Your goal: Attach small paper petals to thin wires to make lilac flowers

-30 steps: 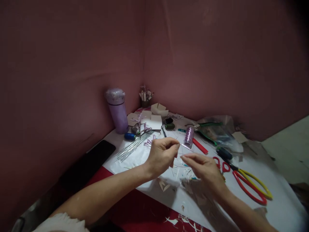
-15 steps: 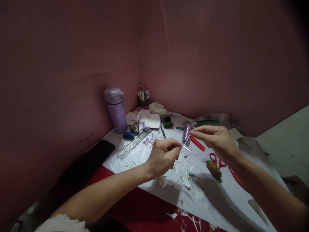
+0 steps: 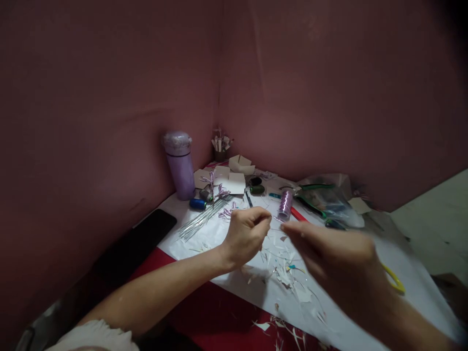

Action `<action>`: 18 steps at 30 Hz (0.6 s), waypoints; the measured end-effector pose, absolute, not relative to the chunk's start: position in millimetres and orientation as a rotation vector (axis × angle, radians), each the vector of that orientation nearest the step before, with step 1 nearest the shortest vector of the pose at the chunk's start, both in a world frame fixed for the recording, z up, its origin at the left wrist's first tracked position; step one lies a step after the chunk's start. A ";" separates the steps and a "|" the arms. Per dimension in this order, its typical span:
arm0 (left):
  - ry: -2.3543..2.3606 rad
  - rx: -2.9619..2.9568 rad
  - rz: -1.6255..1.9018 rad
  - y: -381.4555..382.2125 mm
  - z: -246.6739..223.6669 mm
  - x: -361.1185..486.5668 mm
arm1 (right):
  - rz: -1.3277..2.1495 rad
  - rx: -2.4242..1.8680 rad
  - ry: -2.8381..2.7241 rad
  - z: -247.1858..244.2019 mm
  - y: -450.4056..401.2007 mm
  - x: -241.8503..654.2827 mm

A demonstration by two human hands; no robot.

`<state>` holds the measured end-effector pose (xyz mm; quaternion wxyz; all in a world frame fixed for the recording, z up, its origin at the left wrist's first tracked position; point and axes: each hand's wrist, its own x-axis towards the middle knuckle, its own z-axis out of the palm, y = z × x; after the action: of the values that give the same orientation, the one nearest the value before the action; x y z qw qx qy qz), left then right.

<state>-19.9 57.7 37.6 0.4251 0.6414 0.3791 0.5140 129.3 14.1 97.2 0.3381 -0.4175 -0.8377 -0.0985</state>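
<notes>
My left hand (image 3: 248,236) is closed in a pinch above the paper-covered table. From its fingertips a thin purple-and-white strip (image 3: 278,219) sticks out to the right. My right hand (image 3: 329,248), blurred by motion, is nearer to me, its thumb and forefinger pinched close to the strip's end. The fine thread it held shortly before is too faint to follow now. Just beyond the fingertips stands a spool of shiny purple thread (image 3: 285,204). Purple looped pieces (image 3: 227,210) lie behind my left hand, beside a bundle of thin metal wires (image 3: 204,219).
A purple bottle (image 3: 181,170) stands at the back left, with a blue thread spool (image 3: 198,204) near it. A black phone-like slab (image 3: 146,239) lies at the left edge. Paper scraps (image 3: 285,278) litter the front. At the back right is a clear zip bag (image 3: 329,200).
My right hand has come down and toward me, from above the strip to beside its end. My left hand keeps its pinch almost in place. The red scissors are now hidden behind my right hand.
</notes>
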 end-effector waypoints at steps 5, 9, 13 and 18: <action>0.823 1.660 1.319 56.0 41.9 -21.5 | 0.516 -1.325 -1.883 120.3 66.9 149.1; 0.759 1.473 1.278 54.7 46.5 -21.5 | 0.924 -1.311 -1.583 76.4 80.2 153.8; 0.794 1.386 1.290 55.3 45.3 -20.6 | 1.040 -1.280 -1.374 25.4 53.8 134.9; 0.949 1.465 1.318 60.7 39.1 -21.4 | 0.503 -1.243 -1.717 26.4 14.3 107.4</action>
<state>-21.4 60.7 39.1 0.4593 0.5951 0.3854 0.5351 107.4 14.3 26.4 0.4633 -0.5057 -0.6984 0.2046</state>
